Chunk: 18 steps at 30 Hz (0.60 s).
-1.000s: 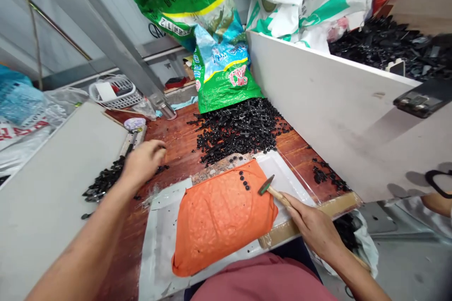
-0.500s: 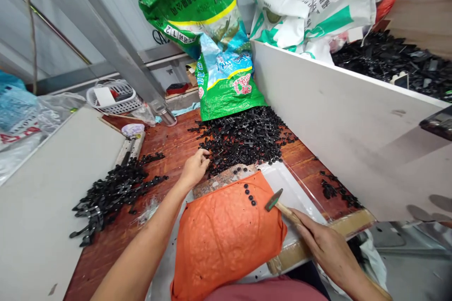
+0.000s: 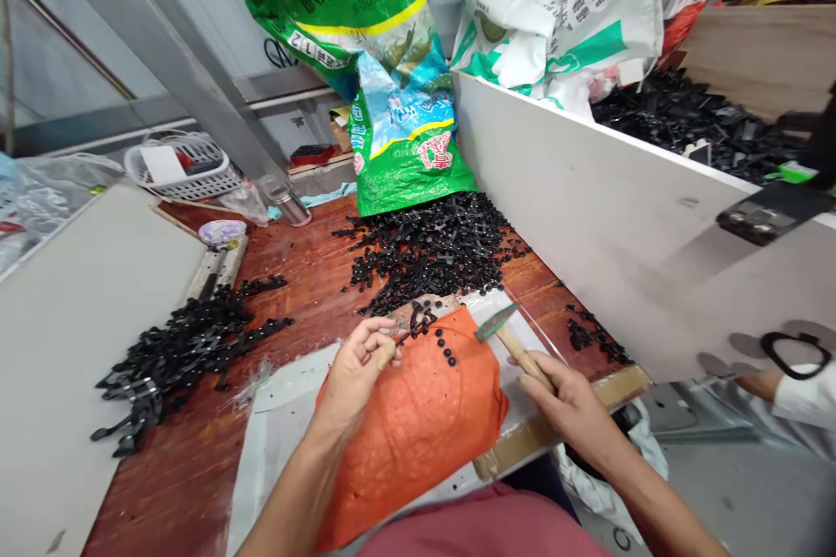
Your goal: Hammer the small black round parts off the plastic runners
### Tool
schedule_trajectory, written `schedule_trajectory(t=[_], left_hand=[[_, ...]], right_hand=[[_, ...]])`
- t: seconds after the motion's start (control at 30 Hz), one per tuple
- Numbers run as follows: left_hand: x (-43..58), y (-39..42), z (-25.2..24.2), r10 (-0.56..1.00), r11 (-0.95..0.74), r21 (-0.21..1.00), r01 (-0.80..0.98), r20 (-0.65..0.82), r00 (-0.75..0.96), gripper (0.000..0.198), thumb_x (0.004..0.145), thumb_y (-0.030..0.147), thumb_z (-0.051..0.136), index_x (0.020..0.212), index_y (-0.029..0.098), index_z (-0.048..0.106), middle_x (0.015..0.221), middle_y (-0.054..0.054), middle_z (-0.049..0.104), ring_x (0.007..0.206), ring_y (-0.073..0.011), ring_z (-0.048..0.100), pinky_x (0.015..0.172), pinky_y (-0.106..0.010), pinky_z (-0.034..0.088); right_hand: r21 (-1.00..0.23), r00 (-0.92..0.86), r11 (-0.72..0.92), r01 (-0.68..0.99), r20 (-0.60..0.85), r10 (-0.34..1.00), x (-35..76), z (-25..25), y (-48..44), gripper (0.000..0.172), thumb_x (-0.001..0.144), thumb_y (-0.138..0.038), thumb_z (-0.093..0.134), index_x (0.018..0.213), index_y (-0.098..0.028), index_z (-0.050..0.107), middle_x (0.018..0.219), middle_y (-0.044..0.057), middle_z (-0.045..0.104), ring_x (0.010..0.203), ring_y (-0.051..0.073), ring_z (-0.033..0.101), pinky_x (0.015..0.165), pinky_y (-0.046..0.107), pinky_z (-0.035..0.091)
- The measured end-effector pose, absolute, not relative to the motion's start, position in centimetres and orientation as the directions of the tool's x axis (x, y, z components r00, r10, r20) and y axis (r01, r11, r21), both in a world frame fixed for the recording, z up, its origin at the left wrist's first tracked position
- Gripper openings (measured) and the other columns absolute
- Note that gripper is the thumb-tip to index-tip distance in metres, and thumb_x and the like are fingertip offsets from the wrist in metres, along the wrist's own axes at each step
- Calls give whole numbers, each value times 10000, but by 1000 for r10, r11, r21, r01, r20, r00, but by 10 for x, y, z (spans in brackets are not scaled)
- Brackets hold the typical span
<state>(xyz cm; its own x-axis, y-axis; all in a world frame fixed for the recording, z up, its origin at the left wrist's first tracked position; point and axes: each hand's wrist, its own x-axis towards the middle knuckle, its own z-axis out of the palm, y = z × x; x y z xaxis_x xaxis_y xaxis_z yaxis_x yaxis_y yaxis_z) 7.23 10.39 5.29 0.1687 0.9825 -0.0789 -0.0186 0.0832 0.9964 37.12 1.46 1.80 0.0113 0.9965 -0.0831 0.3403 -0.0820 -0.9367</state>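
Observation:
Between thumb and fingers my left hand (image 3: pixel 363 362) pinches a small black plastic part (image 3: pixel 413 332), a thin branched strip with round ends. It hangs over the far left corner of an orange cloth (image 3: pixel 405 444). Several round black pieces (image 3: pixel 445 348) lie in a row on that cloth. In my right hand (image 3: pixel 567 399) is a hammer (image 3: pixel 521 352) with a wooden handle and a greenish head, raised close to the cloth's right edge. A stone slab (image 3: pixel 398 313) shows partly beyond the cloth. Behind it spreads a heap of black plastic parts (image 3: pixel 437 248).
A second black heap (image 3: pixel 176 357) lies at left beside a slanted white board (image 3: pixel 84 305). A tall white board (image 3: pixel 588 191) walls off the right side. A green sack (image 3: pixel 405 148) stands behind the heap. At far right shows another person's white sleeve (image 3: pixel 806 405).
My left hand has come back from the heap with a black plastic part. The hammer has risen slightly and turned in my right hand. The camera view has shifted a little.

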Motion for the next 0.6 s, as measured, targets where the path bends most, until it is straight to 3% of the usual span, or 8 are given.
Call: schedule_trajectory(t=[0.07, 0.23, 0.33, 0.47, 0.6], left_hand=[[82, 83, 49, 994, -41, 983, 178, 22, 106, 273, 892, 368, 670, 1105, 211, 605, 711, 33, 632, 713, -131, 619, 734, -238, 504], [96, 45, 34, 945, -319, 752, 577, 296, 137, 175, 942, 263, 575, 1090, 223, 659, 928, -23, 746, 833, -167, 707, 808, -282, 541], [100, 34, 28, 875, -472, 626, 621, 416, 246, 183, 944, 197, 556, 1090, 215, 665, 965, -39, 767, 836, -171, 728, 796, -276, 560], [102, 29, 35, 841, -537, 575, 617, 420, 341, 156, 944, 220, 576, 1059, 209, 681, 867, -36, 755, 764, -178, 709, 729, -282, 560], [93, 32, 56, 804, -588, 537, 605, 466, 368, 156, 898, 267, 641, 1031, 240, 716, 980, -73, 759, 912, -248, 695, 853, -382, 545]], right_hand=[[-969, -8, -52, 243, -55, 998, 353, 35, 24, 256, 929, -409, 574, 978, -190, 697, 754, -10, 621, 723, 179, 567, 696, 272, 455], [-997, -22, -13, 71, -15, 1000, 306, 52, 43, 269, 890, -340, 629, 1126, -215, 658, 915, -13, 647, 851, 179, 584, 775, 270, 447], [-999, -3, -39, 34, -40, 999, 293, 44, 48, 190, 873, -346, 643, 1002, -206, 650, 844, -23, 637, 807, 172, 590, 751, 269, 452], [-996, 6, -74, 49, -74, 997, 295, 29, 47, 107, 852, -298, 643, 901, -205, 623, 761, -38, 627, 725, 156, 581, 694, 262, 446], [-997, -52, -83, 8, -83, 995, 299, 27, 38, 145, 870, -323, 654, 819, -197, 604, 752, -21, 656, 719, 147, 582, 700, 261, 441]])
